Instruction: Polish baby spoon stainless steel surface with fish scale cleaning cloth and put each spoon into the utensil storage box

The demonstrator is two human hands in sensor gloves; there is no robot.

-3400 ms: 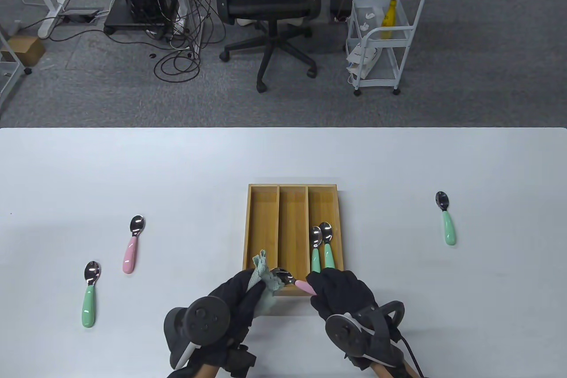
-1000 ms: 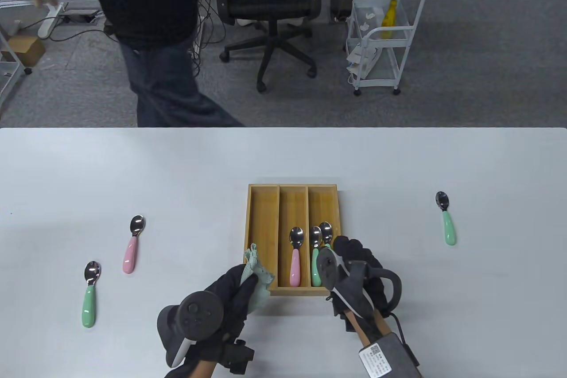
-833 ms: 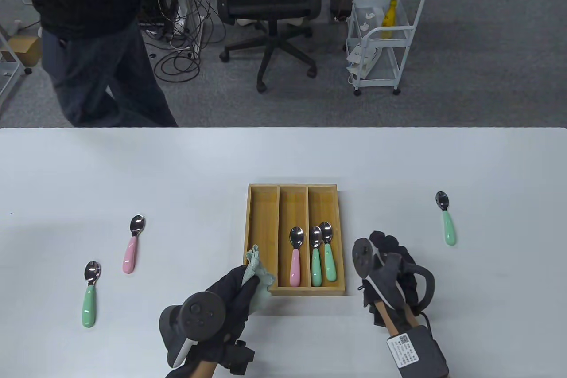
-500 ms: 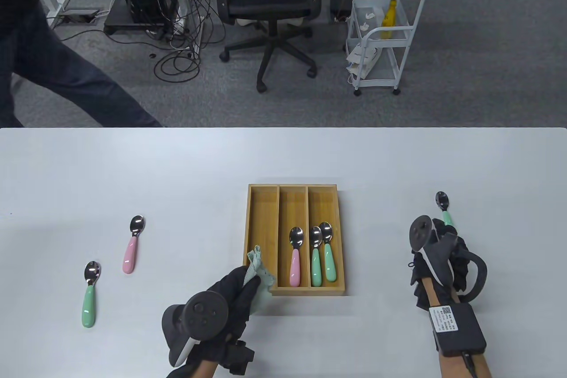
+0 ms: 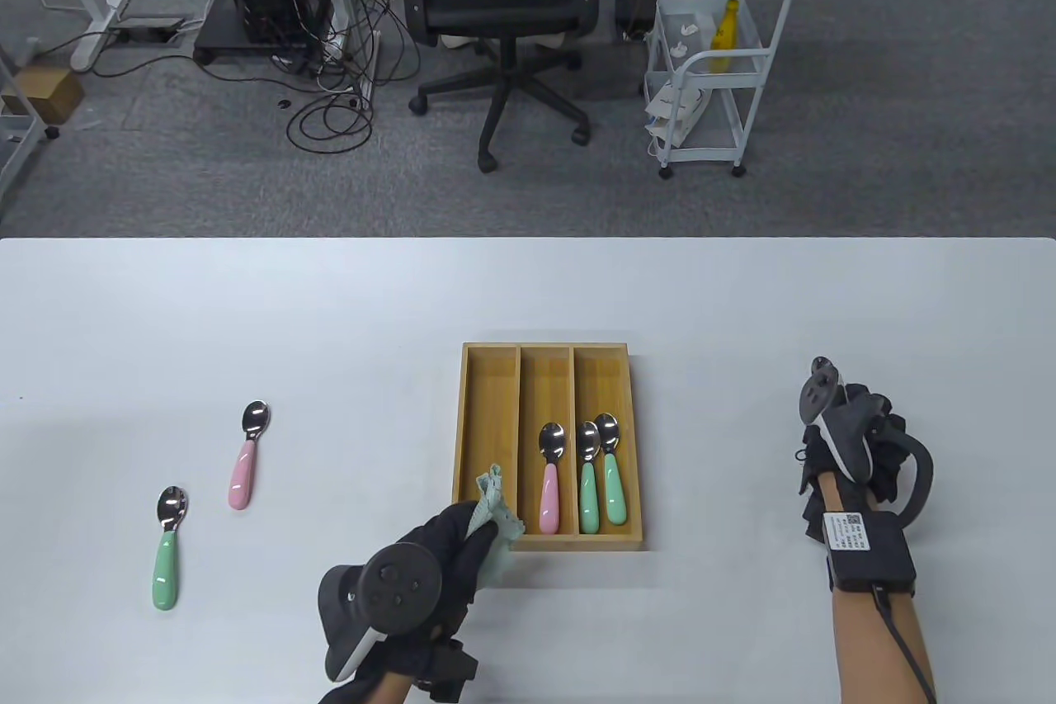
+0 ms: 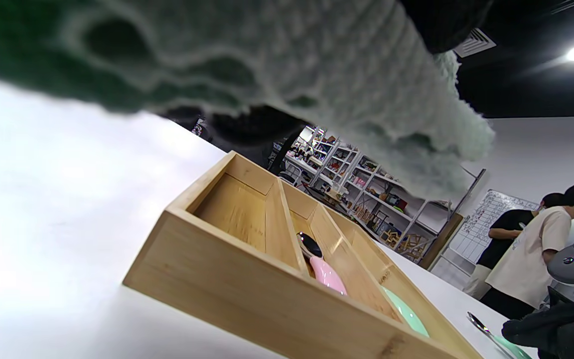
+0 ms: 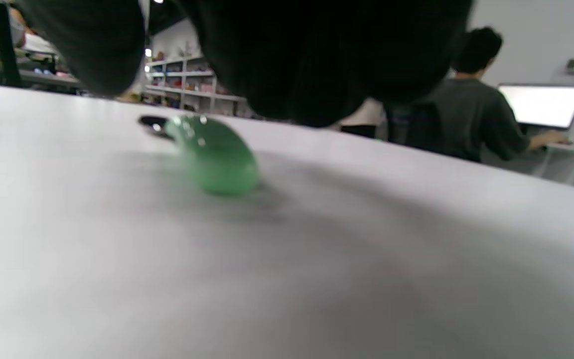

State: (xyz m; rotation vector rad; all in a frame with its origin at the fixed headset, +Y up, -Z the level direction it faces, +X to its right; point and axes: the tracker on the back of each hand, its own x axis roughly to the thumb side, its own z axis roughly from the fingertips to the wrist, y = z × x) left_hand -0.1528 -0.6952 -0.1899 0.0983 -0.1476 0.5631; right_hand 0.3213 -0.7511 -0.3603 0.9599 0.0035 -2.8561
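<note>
My left hand [image 5: 450, 551] grips the pale green cloth [image 5: 495, 504] at the wooden box's [image 5: 485, 407] near left corner; the cloth [image 6: 317, 75] fills the top of the left wrist view. A pink-handled spoon [image 5: 550, 481] lies in the middle compartment and two green-handled spoons [image 5: 599, 477] lie in the right one. My right hand [image 5: 862, 415] hovers over the green-handled spoon at the right, only its bowl tip [image 5: 819, 363] showing. In the right wrist view that spoon [image 7: 212, 154] lies on the table under my fingers [image 7: 307, 60], which do not touch it.
A pink-handled spoon [image 5: 247, 456] and a green-handled spoon [image 5: 167, 547] lie on the white table [image 5: 330, 324] at the left. An office chair [image 5: 499, 2] and a white cart [image 5: 714, 68] stand on the floor beyond the far edge.
The pink spoon went from my right hand into the middle compartment. My right hand then moved right, over the green spoon. A person walked past behind the table and left the view.
</note>
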